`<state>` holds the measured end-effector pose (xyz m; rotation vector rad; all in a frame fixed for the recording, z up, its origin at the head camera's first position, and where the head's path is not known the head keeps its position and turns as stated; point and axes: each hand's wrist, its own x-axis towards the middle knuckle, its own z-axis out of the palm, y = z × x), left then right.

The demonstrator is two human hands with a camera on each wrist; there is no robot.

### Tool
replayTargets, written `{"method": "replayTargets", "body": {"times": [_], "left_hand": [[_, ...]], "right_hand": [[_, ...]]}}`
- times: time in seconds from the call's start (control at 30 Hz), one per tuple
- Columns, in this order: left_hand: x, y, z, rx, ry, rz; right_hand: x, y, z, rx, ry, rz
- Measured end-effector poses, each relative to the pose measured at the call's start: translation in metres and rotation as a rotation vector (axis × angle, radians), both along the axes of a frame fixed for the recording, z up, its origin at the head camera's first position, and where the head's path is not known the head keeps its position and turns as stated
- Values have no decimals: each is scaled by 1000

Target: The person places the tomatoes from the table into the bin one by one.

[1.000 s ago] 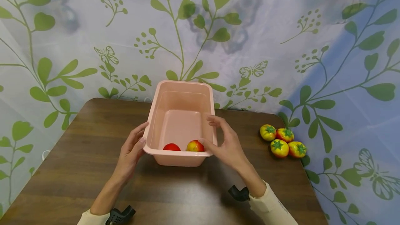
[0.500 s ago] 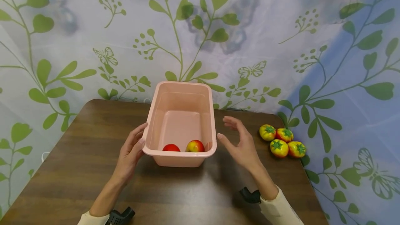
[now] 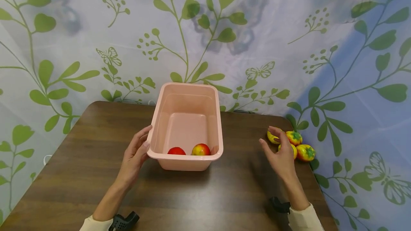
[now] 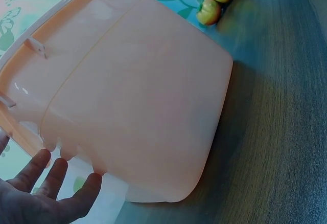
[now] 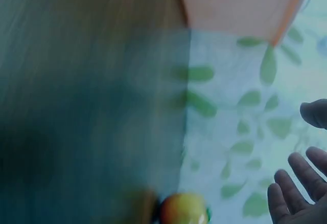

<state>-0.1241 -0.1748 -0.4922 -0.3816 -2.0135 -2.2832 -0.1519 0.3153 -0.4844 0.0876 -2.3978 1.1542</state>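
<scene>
A pink plastic bin stands on the table, two round fruits visible inside at its near end: a red one and a yellow-red one. My left hand touches the bin's left side; in the left wrist view its fingertips rest against the outer wall below the rim. My right hand holds nothing, thumb and fingers spread. It hovers at the near left of several yellow-red toy tomatoes with green star-shaped tops, such as this tomato, and partly hides some of them.
The brown wooden table ends at a patterned cloth backdrop behind and to the right. Those tomatoes sit close to the table's right edge. A dark wrist mount is on the left wrist, another mount on the right.
My right hand has left the bin's right rim and moved right to the tomatoes. My left hand and the bin have stayed in place.
</scene>
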Motion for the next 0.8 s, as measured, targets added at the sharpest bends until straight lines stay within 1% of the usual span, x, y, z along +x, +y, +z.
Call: {"method": "replayTargets", "body": {"times": [0.13, 0.2, 0.3, 0.5, 0.6, 0.8], "left_hand": [[-1, 0, -1, 15, 6, 2], [-1, 1, -1, 22, 9, 9], [-2, 1, -1, 27, 14, 16], [-2, 0, -1, 30, 22, -5], [-2, 0, -1, 28, 13, -8], [-1, 0, 1, 17, 1, -5]], "right_hand": [[0, 24, -8, 78, -60, -84], [1, 34, -11, 113, -83, -100], [4, 46, -17, 151, -95, -125], [8, 62, -32, 183, -127, -189], [9, 66, -38, 197, -165, -192], [8, 69, -49, 183, -245, -148]]}}
